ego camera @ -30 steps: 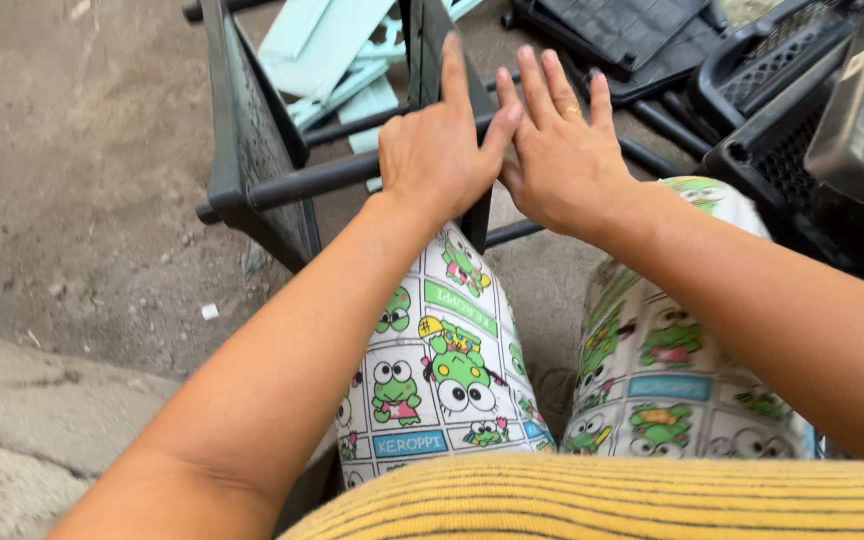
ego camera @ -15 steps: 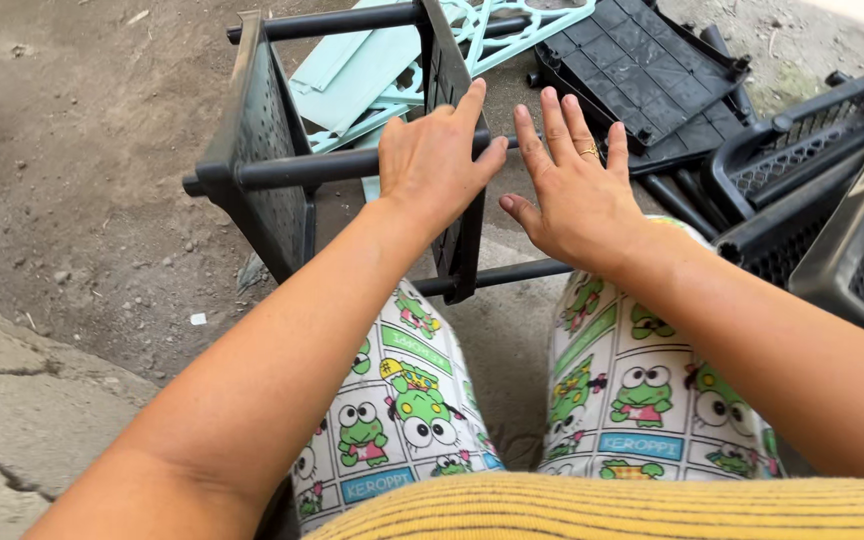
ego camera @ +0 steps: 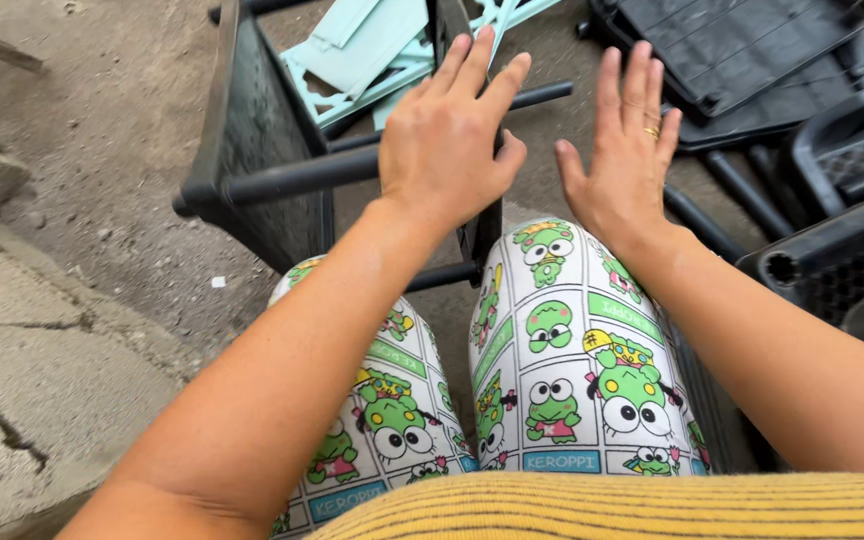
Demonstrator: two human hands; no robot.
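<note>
My left hand [ego camera: 452,135] is stretched out flat, fingers together, over the dark tube frame of a black plastic rack [ego camera: 252,170] that lies tipped on the ground; whether it touches the bar is unclear. My right hand [ego camera: 627,150] hovers beside it, palm down, fingers spread, a ring on one finger, holding nothing. Both hands are above my knees, which are covered by white trousers with green frog cartoons [ego camera: 562,350].
Pale mint-green plastic pieces [ego camera: 372,45] lie behind the rack. Black plastic panels and crates [ego camera: 752,50] are stacked at the right, one crate [ego camera: 832,260] close to my right knee. Bare dirt ground at the left, a cracked concrete slab [ego camera: 32,380] at lower left.
My hands, touching side by side a second ago, have drawn apart. The right hand moved right off the rack. The view has shifted, so the rack sits lower and closer.
</note>
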